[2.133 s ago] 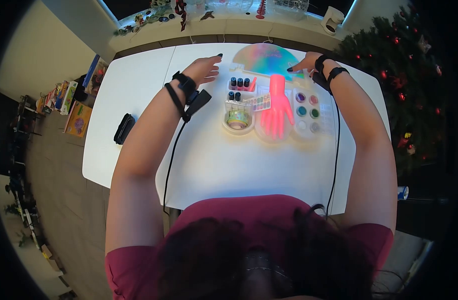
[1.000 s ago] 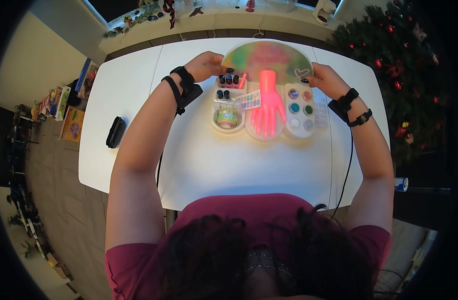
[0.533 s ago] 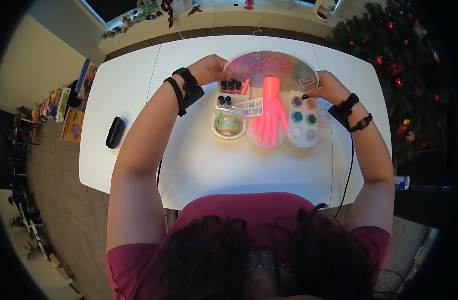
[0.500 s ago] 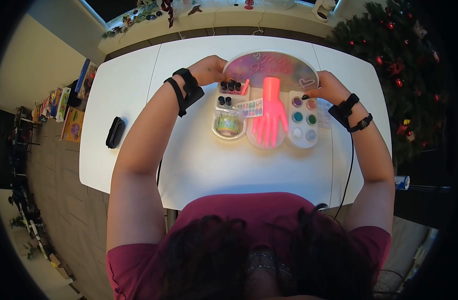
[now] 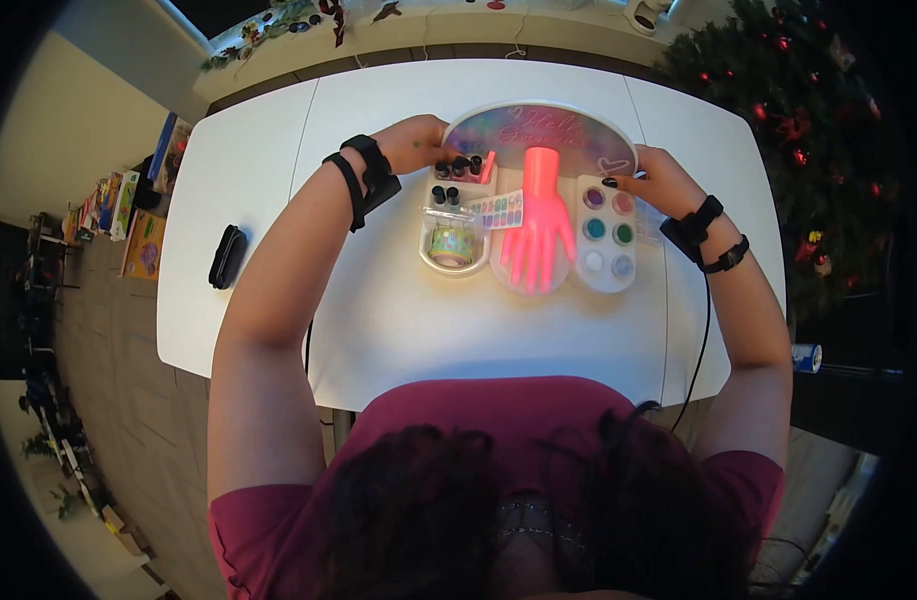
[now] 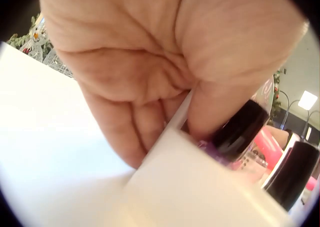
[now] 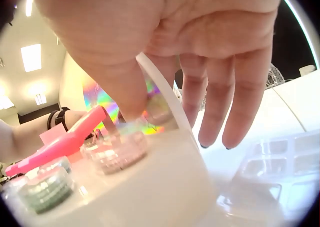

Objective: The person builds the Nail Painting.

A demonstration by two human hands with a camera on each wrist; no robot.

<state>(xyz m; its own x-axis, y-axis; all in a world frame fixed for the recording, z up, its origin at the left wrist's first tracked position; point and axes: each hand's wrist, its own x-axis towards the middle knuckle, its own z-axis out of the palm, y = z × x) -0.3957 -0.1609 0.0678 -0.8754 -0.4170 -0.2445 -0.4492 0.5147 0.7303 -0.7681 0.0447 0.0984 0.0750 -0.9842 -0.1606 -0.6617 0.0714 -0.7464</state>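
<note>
A nail-art stand has a rounded, iridescent back panel (image 5: 488,128) with pale lettering and a heart. My left hand (image 5: 415,143) pinches the panel's left edge; the left wrist view shows the thumb in front, beside a black-capped nail polish bottle (image 6: 242,129), and the fingers behind. On the right edge, my right hand (image 5: 666,178) grips likewise, its thumb (image 7: 131,94) over the front and fingers behind. A pink model hand (image 5: 540,230) lies in the middle. Left of it are a nail-swatch card (image 5: 500,210) and a shiny roll (image 5: 451,243); right are several glitter pots (image 5: 594,230).
The white table (image 5: 378,290) carries the stand. A clear compartment box (image 7: 280,167) lies just right of it. A black case (image 5: 228,257) rests toward the table's left edge. Cables hang from both wrist cameras. A decorated Christmas tree (image 5: 778,150) stands beyond the right edge.
Both hands have moved from beside the stand onto the panel's edges and taken hold of them. The panel, first leaning back, now stands steeper, with its lettering readable. Little differs over the last half second.
</note>
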